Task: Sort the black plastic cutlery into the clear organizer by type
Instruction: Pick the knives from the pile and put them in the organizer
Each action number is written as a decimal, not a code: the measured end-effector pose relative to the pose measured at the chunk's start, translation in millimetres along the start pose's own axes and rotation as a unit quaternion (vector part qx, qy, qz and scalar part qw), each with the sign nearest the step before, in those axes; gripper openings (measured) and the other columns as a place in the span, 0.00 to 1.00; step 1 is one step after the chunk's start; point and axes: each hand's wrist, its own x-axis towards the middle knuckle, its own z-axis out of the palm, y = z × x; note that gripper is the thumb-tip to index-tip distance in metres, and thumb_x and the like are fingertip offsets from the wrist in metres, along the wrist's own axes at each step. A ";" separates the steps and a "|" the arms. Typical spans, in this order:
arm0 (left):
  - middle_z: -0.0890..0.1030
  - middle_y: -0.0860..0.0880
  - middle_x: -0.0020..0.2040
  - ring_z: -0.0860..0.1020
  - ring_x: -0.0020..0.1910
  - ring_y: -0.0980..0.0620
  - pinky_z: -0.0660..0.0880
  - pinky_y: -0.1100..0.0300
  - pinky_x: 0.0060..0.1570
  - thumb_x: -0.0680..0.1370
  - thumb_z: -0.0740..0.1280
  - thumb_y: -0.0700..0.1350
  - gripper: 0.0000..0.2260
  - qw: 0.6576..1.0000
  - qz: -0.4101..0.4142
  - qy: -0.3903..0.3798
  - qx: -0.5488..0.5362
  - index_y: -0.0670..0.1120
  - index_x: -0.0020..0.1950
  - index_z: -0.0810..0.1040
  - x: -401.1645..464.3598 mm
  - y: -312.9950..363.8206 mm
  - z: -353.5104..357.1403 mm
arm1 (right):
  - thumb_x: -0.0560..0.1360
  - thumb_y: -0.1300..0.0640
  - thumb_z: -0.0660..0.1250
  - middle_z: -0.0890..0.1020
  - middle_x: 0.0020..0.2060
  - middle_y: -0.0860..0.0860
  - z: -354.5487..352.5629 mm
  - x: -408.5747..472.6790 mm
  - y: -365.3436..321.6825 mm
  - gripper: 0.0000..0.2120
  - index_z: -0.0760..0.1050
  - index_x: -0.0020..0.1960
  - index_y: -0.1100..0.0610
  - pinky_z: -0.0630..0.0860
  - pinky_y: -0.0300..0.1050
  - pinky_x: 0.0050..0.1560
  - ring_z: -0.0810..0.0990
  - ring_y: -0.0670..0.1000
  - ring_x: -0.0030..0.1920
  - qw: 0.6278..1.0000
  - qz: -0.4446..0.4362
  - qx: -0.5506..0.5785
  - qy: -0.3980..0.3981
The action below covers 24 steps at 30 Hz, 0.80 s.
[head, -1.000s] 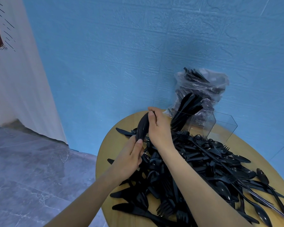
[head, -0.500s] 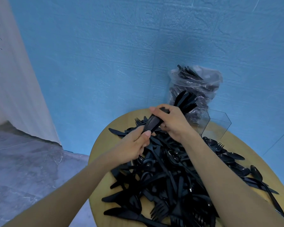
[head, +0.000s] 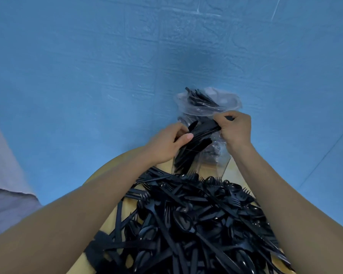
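A big heap of black plastic cutlery [head: 196, 220], forks, spoons and knives mixed, covers the round wooden table [head: 99, 175]. The clear organizer [head: 222, 165] stands at the table's far edge, with black knives [head: 183, 159] upright in its left compartment. Above the organizer both hands hold a bundle of black knives [head: 203, 130]. My right hand [head: 234, 129] grips the bundle's handle end. My left hand [head: 166, 143] pinches the blade end with thumb and fingers.
A clear plastic bag [head: 210, 103] with more black cutlery stands behind the organizer against the blue wall [head: 127, 66]. Grey floor [head: 6, 206] shows at the left. The organizer's right compartment looks see-through, its contents unclear.
Both hands have carried the knife bundle away from the pile, farther back and to the right, to above the organizer. The camera has tilted and moved closer.
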 end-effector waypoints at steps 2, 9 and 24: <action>0.73 0.49 0.55 0.72 0.55 0.54 0.68 0.62 0.56 0.80 0.61 0.49 0.13 0.996 -0.013 0.084 0.009 0.43 0.61 0.73 6.4 -14.5 6.5 | 0.70 0.59 0.71 0.75 0.27 0.47 -6.9 15.1 5.9 0.09 0.76 0.31 0.53 0.68 0.44 0.37 0.71 0.48 0.30 0.999 0.002 -0.020 0.047; 0.70 0.52 0.57 0.73 0.55 0.53 0.66 0.64 0.54 0.79 0.63 0.42 0.10 0.993 0.033 0.068 0.091 0.44 0.60 0.73 -8.9 -46.2 39.7 | 0.75 0.60 0.64 0.76 0.32 0.52 -11.3 30.0 11.4 0.08 0.76 0.38 0.62 0.68 0.43 0.38 0.73 0.52 0.36 0.975 -0.100 -0.183 0.071; 0.65 0.52 0.73 0.67 0.69 0.53 0.59 0.67 0.63 0.81 0.59 0.42 0.21 0.988 0.037 -0.009 0.150 0.48 0.74 0.64 -22.1 -45.4 26.7 | 0.82 0.49 0.46 0.74 0.53 0.62 32.2 21.9 28.4 0.20 0.66 0.38 0.56 0.64 0.54 0.62 0.68 0.62 0.60 0.853 -0.150 -0.450 -0.218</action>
